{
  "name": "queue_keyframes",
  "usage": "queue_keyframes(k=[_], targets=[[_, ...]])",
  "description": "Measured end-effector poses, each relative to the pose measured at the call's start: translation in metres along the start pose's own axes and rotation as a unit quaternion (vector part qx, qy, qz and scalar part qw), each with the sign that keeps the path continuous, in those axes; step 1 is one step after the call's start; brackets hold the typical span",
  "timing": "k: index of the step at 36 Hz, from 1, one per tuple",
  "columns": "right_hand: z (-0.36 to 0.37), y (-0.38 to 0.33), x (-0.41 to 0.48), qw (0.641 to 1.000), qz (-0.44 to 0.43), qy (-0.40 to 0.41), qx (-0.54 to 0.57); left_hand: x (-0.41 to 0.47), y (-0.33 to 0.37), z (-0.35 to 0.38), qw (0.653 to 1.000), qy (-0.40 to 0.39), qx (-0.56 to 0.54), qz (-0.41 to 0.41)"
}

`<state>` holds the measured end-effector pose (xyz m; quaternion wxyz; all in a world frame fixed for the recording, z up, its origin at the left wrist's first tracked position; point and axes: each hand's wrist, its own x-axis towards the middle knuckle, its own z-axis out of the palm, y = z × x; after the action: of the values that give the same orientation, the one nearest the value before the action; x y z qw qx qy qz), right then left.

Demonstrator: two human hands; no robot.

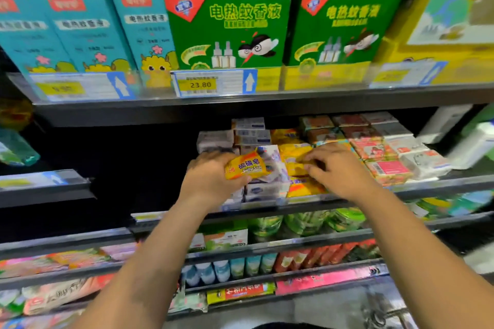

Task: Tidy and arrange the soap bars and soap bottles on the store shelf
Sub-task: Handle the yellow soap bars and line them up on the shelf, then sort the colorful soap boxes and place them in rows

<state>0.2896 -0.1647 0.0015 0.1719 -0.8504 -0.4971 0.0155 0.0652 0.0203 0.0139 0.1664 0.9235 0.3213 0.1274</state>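
My left hand [211, 176] grips a yellow sulfur soap bar [247, 167] and holds it tilted just above the white soap packs [264, 189] at the front of the middle shelf. To its right, my right hand [338, 171] pinches another yellow soap pack [295, 165] that lies on the yellow stack [304, 187]. Behind the stack stand white-and-blue soap boxes [251, 132]. Rows of orange, red and pink soap bars [374, 152] fill the shelf to the right of my right hand.
The middle shelf's front rail [427, 187] runs under my hands. Green boxes [227, 27] and teal boxes [80, 32] stand on the shelf above, behind a price tag [211, 84]. White packs [473, 144] sit far right. Lower shelves hold green bags [307, 222] and small bottles [227, 270].
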Motion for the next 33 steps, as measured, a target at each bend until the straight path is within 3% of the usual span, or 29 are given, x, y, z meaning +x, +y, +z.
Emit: queue_keyframes(k=[5, 11, 15, 20, 24, 33], targets=[[-0.031, 0.050, -0.021, 0.996, 0.065, 0.020, -0.050, 0.020, 0.053, 0.030, 0.994, -0.094, -0.048, 0.036], [-0.031, 0.094, -0.037, 0.994, 0.102, -0.028, -0.040, 0.038, 0.101, 0.062, 0.984, -0.135, 0.000, 0.119], [-0.022, 0.110, -0.044, 0.994, 0.097, -0.043, -0.036, 0.045, 0.108, 0.079, 0.979, -0.168, 0.039, 0.104], [-0.018, 0.124, -0.045, 0.996, 0.083, -0.036, -0.012, 0.046, 0.111, 0.087, 0.984, -0.117, 0.099, 0.095], [-0.019, 0.126, -0.042, 0.997, 0.071, -0.042, 0.004, 0.044, 0.117, 0.091, 0.983, -0.113, 0.104, 0.101], [-0.013, 0.126, -0.041, 0.998, 0.053, -0.026, -0.008, 0.049, 0.116, 0.105, 0.992, -0.028, 0.096, 0.078]])
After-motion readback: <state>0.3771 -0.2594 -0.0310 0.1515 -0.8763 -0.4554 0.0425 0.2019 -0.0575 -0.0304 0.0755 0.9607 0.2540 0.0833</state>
